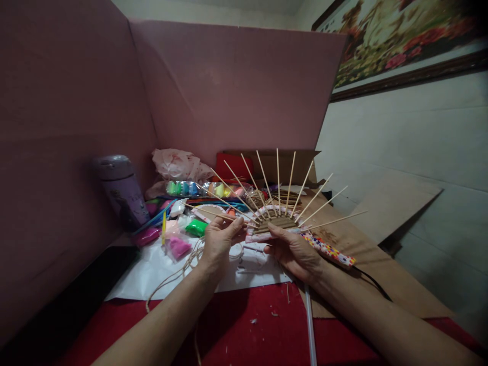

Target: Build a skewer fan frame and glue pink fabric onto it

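Note:
A half-round piece of corrugated cardboard with a pale patterned border is held up above the table. Thin wooden sticks fan outward from its curved edge. My right hand grips the cardboard's lower edge, thumb on the front face and fingers behind. At the left end, my left hand is closed, thumb and fingertips pinching the lowest wooden stick close to the border. Natural twine trails in loops beside and below my left hand.
White paper lies on a red cloth. Bagged coloured clay, a purple flask and a plastic bag stand left. Rightward are a flower-patterned glue gun with black cord, a clear glue stick and cardboard.

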Action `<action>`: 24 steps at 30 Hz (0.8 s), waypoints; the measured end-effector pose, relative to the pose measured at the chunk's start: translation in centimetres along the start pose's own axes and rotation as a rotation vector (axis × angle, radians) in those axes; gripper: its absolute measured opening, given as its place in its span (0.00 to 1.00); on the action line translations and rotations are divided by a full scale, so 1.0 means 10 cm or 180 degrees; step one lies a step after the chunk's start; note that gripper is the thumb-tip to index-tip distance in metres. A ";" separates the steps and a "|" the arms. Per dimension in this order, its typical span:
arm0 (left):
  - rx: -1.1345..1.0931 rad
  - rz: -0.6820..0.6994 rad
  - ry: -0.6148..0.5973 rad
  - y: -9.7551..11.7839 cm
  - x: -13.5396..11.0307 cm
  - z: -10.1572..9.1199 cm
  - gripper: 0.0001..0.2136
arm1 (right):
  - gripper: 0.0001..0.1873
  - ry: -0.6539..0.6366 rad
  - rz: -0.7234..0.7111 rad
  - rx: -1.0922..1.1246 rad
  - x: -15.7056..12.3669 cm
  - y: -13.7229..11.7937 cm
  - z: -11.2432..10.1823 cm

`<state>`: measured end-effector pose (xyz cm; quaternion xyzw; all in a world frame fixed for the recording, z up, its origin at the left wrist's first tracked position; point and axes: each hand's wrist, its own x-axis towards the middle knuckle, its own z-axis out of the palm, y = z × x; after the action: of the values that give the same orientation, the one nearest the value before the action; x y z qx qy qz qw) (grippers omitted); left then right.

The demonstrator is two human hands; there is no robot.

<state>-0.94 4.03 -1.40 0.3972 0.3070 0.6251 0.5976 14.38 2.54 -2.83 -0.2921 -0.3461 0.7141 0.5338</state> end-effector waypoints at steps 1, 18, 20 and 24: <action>-0.0006 0.0003 -0.0017 0.00 0.00 0.00 0.11 | 0.07 -0.0022 -0.0001 -0.0017 0.00 0.00 0.00; 0.0002 0.0016 -0.0032 0.00 0.00 0.00 0.10 | 0.07 -0.0065 0.0012 0.0029 0.00 0.00 0.00; 0.0005 0.0007 -0.0025 0.00 0.00 0.00 0.10 | 0.07 0.0001 0.0012 0.0019 0.00 0.00 0.00; 0.0023 -0.0027 0.0020 0.01 0.00 0.01 0.10 | 0.06 -0.0034 -0.0009 0.0040 0.00 0.00 -0.01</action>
<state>-0.92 3.97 -1.30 0.3961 0.3128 0.6227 0.5980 14.41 2.50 -2.90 -0.2844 -0.3449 0.7171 0.5348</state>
